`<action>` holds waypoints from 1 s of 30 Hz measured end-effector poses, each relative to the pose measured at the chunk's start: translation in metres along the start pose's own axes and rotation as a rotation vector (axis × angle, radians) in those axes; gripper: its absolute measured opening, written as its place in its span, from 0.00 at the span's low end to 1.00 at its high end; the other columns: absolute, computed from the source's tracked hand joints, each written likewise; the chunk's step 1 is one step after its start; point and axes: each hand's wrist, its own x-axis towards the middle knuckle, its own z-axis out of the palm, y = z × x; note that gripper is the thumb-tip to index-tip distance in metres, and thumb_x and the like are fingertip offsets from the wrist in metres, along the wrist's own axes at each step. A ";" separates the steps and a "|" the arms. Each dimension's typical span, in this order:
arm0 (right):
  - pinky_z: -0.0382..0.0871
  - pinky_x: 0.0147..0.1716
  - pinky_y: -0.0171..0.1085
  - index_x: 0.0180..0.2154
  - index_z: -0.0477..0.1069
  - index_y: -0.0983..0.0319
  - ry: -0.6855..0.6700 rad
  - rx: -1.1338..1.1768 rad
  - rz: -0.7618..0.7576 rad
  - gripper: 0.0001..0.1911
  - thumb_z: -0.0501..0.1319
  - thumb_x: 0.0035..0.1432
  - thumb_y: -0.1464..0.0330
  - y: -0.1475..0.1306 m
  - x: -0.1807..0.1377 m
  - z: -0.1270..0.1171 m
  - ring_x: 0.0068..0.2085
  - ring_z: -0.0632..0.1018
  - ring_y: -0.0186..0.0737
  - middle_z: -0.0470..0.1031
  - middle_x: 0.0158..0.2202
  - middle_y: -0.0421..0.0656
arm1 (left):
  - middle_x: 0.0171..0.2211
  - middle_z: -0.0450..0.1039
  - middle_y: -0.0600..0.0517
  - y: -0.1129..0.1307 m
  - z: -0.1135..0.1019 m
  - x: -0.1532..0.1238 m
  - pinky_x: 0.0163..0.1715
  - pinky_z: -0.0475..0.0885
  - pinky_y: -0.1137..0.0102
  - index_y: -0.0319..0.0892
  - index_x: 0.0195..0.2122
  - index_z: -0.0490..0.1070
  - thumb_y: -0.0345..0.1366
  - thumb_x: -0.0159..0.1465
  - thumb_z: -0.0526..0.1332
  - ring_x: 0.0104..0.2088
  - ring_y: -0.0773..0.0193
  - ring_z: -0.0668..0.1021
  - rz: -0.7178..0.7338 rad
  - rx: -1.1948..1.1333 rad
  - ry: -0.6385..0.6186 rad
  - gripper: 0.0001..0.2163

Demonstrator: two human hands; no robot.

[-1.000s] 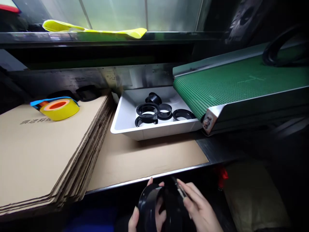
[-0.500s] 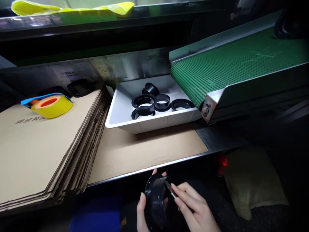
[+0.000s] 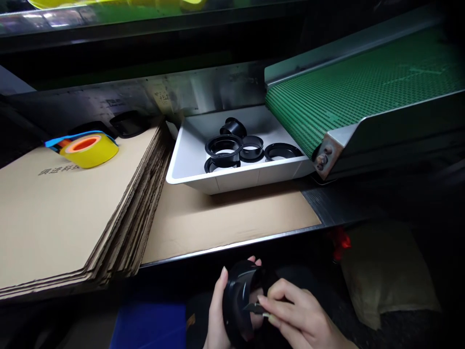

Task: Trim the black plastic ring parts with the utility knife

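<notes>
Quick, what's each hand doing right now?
Left hand: closed, holding a black plastic ring.
Right hand: closed, fingers pinching a small metal blade.

One head cam, looks fwd & down; right fingers (image 3: 281,293) close at bottom edge, green conveyor belt (image 3: 363,92) farther off, up-right of them.

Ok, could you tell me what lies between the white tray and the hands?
The head view shows a cardboard sheet and a metal table edge.

from my remote station, logged: steel back panel (image 3: 203,89), dark workbench (image 3: 337,206), overhead shelf (image 3: 47,24), green belt conveyor (image 3: 363,97).
</notes>
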 end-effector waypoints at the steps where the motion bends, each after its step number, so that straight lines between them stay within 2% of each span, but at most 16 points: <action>1: 0.77 0.33 0.34 0.67 0.68 0.55 0.015 0.017 0.014 0.29 0.57 0.69 0.80 -0.001 0.000 -0.001 0.35 0.79 0.37 0.74 0.40 0.47 | 0.64 0.71 0.39 0.000 -0.001 -0.003 0.48 0.76 0.63 0.42 0.64 0.74 0.58 0.73 0.54 0.54 0.47 0.80 -0.011 0.003 -0.024 0.30; 3: 0.78 0.36 0.33 0.66 0.68 0.54 0.067 0.045 0.106 0.28 0.55 0.71 0.79 -0.004 0.001 -0.002 0.38 0.80 0.36 0.74 0.41 0.46 | 0.64 0.72 0.41 -0.004 -0.004 -0.010 0.44 0.76 0.65 0.49 0.69 0.69 0.60 0.70 0.58 0.52 0.48 0.81 0.046 0.037 -0.082 0.31; 6: 0.78 0.40 0.29 0.67 0.67 0.50 0.131 0.020 0.218 0.28 0.54 0.72 0.79 -0.009 0.004 -0.002 0.41 0.80 0.33 0.74 0.42 0.44 | 0.61 0.76 0.45 -0.015 -0.008 -0.017 0.52 0.75 0.57 0.60 0.73 0.58 0.57 0.67 0.65 0.54 0.46 0.81 0.193 0.146 -0.132 0.35; 9: 0.78 0.39 0.29 0.68 0.66 0.53 0.150 -0.003 0.165 0.30 0.54 0.71 0.80 -0.013 0.008 0.002 0.39 0.80 0.33 0.73 0.41 0.44 | 0.58 0.78 0.46 -0.024 -0.011 -0.016 0.60 0.70 0.49 0.63 0.70 0.63 0.59 0.66 0.64 0.55 0.42 0.80 0.289 0.163 -0.128 0.32; 12: 0.78 0.38 0.30 0.67 0.68 0.57 0.153 0.016 0.102 0.29 0.53 0.70 0.82 -0.014 0.012 0.006 0.38 0.80 0.34 0.73 0.41 0.45 | 0.55 0.79 0.42 -0.026 -0.013 -0.013 0.62 0.69 0.48 0.58 0.69 0.66 0.61 0.69 0.60 0.57 0.41 0.79 0.343 0.151 -0.076 0.30; 15: 0.79 0.36 0.33 0.66 0.68 0.58 0.109 0.006 0.062 0.28 0.54 0.69 0.82 -0.012 0.011 0.008 0.37 0.81 0.36 0.73 0.41 0.47 | 0.56 0.78 0.40 -0.026 -0.013 -0.013 0.61 0.70 0.51 0.51 0.70 0.65 0.58 0.70 0.59 0.57 0.43 0.79 0.321 0.125 0.004 0.31; 19: 0.79 0.33 0.34 0.67 0.66 0.59 0.085 -0.033 -0.008 0.29 0.55 0.69 0.82 -0.009 0.009 0.004 0.37 0.81 0.38 0.74 0.41 0.49 | 0.67 0.68 0.44 -0.024 -0.001 -0.013 0.56 0.73 0.57 0.54 0.66 0.72 0.57 0.69 0.61 0.48 0.51 0.80 0.257 -0.040 0.012 0.27; 22: 0.78 0.33 0.35 0.66 0.67 0.59 0.057 -0.071 -0.046 0.29 0.57 0.67 0.82 -0.010 0.012 -0.003 0.36 0.80 0.38 0.75 0.39 0.48 | 0.60 0.74 0.43 -0.016 0.008 -0.011 0.54 0.74 0.58 0.53 0.63 0.75 0.55 0.69 0.62 0.45 0.53 0.79 0.164 -0.112 0.028 0.25; 25: 0.78 0.33 0.35 0.64 0.70 0.60 -0.021 -0.070 -0.076 0.28 0.58 0.67 0.82 -0.013 0.016 -0.011 0.36 0.81 0.39 0.77 0.39 0.49 | 0.51 0.79 0.40 -0.004 0.010 -0.009 0.52 0.74 0.57 0.48 0.68 0.70 0.57 0.72 0.57 0.45 0.51 0.80 0.035 -0.059 0.015 0.29; 28: 0.77 0.33 0.35 0.60 0.74 0.61 -0.089 -0.037 -0.001 0.22 0.59 0.67 0.80 -0.016 0.018 -0.017 0.36 0.81 0.38 0.77 0.39 0.49 | 0.57 0.75 0.38 0.002 0.005 -0.009 0.56 0.72 0.56 0.46 0.72 0.63 0.59 0.74 0.51 0.51 0.48 0.80 0.004 -0.005 -0.037 0.33; 30: 0.77 0.34 0.33 0.59 0.75 0.58 -0.057 0.016 0.104 0.21 0.58 0.69 0.78 -0.017 0.018 -0.019 0.36 0.80 0.37 0.76 0.39 0.47 | 0.62 0.72 0.39 0.000 -0.003 -0.011 0.59 0.70 0.54 0.48 0.74 0.60 0.60 0.74 0.50 0.57 0.45 0.78 0.031 0.050 -0.100 0.33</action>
